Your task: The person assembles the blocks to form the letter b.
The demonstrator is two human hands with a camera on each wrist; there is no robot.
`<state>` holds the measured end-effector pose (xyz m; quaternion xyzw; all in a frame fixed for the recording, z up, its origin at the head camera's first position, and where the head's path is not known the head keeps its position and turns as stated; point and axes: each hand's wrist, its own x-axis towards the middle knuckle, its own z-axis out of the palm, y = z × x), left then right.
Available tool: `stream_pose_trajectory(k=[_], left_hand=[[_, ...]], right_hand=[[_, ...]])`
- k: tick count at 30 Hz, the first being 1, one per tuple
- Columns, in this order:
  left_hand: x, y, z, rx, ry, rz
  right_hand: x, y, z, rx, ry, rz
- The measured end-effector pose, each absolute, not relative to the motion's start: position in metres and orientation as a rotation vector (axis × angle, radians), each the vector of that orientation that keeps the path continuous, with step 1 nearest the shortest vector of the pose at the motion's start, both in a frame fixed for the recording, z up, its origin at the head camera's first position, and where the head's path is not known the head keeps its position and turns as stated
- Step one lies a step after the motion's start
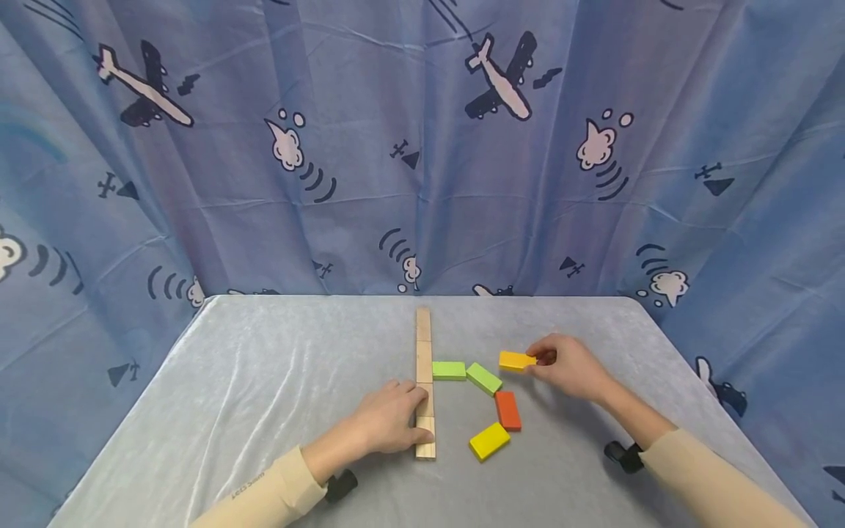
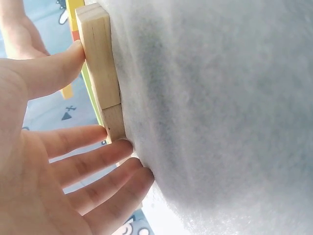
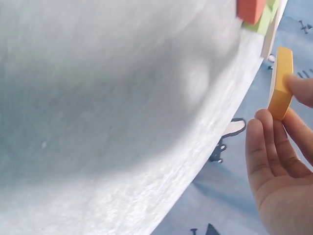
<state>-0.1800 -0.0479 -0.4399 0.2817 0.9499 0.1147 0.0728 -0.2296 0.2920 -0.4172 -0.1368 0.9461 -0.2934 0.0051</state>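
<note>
My right hand (image 1: 573, 367) pinches one end of an orange-yellow block (image 1: 513, 361) between thumb and fingers, beyond the curve of coloured blocks. In the right wrist view the same block (image 3: 281, 88) stands out past the fingertips. My left hand (image 1: 389, 419) rests against the near end of a straight row of plain wooden blocks (image 1: 424, 361). Thumb tip and fingertips touch the wood, as the left wrist view shows on the nearest block (image 2: 99, 58). From the row's right side curve two light green blocks (image 1: 449, 370), a red block (image 1: 507, 411) and a yellow block (image 1: 490, 441).
A pale grey cloth covers the table (image 1: 264, 367). Behind it and on both sides hangs a blue curtain (image 1: 356, 147) printed with airplanes. Dark wrist devices (image 1: 623, 456) sit at both sleeves, close over the cloth.
</note>
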Motion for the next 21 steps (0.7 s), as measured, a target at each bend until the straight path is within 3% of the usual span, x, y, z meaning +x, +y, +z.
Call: stream_pose_trajectory(k=[21], left_hand=[[-0.181, -0.048, -0.441, 0.835, 2.865, 0.317]], right_hand=[[-0.190, 0.244, -0.411, -0.661, 2.826, -1.074]])
